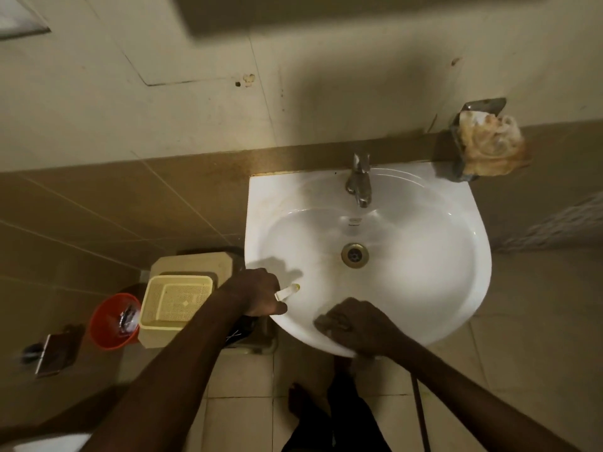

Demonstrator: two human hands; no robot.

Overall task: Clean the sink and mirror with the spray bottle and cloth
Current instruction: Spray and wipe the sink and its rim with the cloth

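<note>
At basin point(424, 177) front rim: our left hand point(257, 291) grips spray bottle point(288, 291), light, slick; right hand point(355, 324) presses flat, cloth unseen.

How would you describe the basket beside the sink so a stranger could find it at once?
Start at the white sink and look left, past its rim. There sits a pale yellow basket, rectangular with a perforated bottom. Its neighbour, the bucket on its left, is round and orange.
</note>
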